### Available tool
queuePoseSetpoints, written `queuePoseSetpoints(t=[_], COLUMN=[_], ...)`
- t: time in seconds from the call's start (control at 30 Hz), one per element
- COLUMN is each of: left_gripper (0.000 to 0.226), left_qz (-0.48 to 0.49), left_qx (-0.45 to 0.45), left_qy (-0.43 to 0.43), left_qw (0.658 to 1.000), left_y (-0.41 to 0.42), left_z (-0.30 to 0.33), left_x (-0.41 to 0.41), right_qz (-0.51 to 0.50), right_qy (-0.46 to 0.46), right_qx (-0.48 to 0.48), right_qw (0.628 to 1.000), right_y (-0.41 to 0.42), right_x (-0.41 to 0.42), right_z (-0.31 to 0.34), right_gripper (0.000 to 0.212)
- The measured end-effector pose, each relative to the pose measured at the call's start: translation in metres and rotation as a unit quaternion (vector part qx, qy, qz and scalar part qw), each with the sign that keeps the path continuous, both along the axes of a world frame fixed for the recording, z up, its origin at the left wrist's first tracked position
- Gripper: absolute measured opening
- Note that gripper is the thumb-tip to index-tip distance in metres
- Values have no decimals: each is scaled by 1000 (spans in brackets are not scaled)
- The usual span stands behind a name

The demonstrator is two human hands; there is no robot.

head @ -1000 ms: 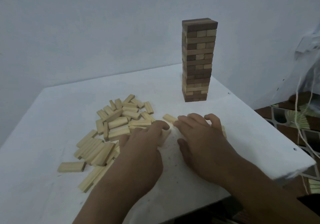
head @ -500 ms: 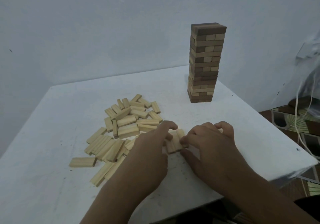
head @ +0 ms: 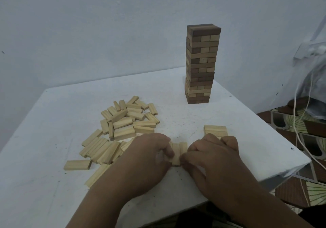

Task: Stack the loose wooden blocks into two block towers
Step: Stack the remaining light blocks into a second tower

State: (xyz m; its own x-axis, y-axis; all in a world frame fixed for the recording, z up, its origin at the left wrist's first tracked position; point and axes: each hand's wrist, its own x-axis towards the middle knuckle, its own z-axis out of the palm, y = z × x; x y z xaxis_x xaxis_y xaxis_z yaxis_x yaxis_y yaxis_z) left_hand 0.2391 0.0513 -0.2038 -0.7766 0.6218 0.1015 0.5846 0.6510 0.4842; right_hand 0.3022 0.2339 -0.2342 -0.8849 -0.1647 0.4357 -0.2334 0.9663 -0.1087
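Left hand (head: pixel 148 157): low at the middle of the counter (head: pixel 53 183), fingers (head: pixel 167 150) curled, pinching the left side of a short row of blocks (head: pixel 178 152).
Right hand (head: pixel 211 159): facing the left one from 3 o'clock, fingers curled, tips pressed to the right side of the same row.
Row of blocks: pale pieces side by side, flat on the counter, squeezed between the two hands; how many there are I cannot tell, the hands cover part.
Small stack (head: pixel 215 130): pale blocks laid together at 1 o'clock from the right hand, its near edge hidden behind the knuckles.
Loose pile (head: pixel 127 121): pale blocks scattered at 10 to 11 o'clock from the hands, some lying across one another, a fan of them reaching toward the left wrist.
Single block (head: pixel 77 164): flat, alone at 9 o'clock from the left hand.
Tower (head: pixel 202 63): upright at 12 to 1 o'clock near the far counter edge, dark and pale layers, well apart from the hands.
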Motion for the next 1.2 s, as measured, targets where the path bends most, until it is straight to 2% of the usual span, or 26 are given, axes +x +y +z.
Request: queuePoseSetpoints(t=[0.1, 0.17, 0.3, 0.4, 0.7, 0.83, 0.93, 1.2], left_gripper=[19, 34, 66, 75, 78, 73, 70, 69], left_qz=[2, 2, 6, 7, -14, -18, -23, -30], left_qx=[1, -10, -8, -6, 5, 9, 20, 83], left_qy=[-18, -19, -33, -29, -28, -21, -21, 11], left_qw=[1000, 1000, 999, 1000, 999, 1000, 999, 996], left_y=[-3, -4, -6, -6, -5, -3, -1, 17], left_z=[3, 4, 1, -1, 0, 1, 0, 3], left_x=[0, -1, -3, -4, -7, -6, -6, -5], right_qz=[38, 47, 48, 47, 37, 62, 77, 47], right_qy=[-51, -81, -125, -155, -183, -162, -161, -164], right_qx=[-18, -52, -58, -79, -78, -71, -93, -175], right_qw=[998, 994, 989, 984, 979, 982, 980, 970], right_y=[7, 14, 22, 20, 19, 19, 18, 39], right_x=[0, -3, -12, -17, -23, -23, -24, -17], right_z=[8, 13, 17, 18, 14, 11, 12, 28], right_gripper=[22, 20, 42, 48, 55, 48, 43, 49])
